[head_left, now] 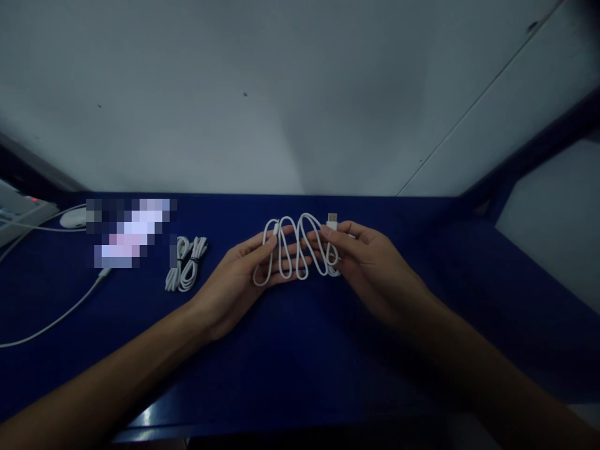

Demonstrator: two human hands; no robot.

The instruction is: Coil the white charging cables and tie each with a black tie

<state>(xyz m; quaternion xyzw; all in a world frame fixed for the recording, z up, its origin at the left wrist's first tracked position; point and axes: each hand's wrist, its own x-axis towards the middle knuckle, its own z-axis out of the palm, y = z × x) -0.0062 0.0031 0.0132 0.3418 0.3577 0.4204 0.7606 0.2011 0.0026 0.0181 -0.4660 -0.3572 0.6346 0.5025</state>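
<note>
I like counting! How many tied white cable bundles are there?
2: the left bundle and the right bundle, side by side on the table, near the left hand. Others may be hidden.

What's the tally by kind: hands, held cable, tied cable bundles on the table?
Hands: 2 (left hand, right hand)
Held cable: 1, white
Tied bundles: 2, white, black ties
Total: 5
</note>
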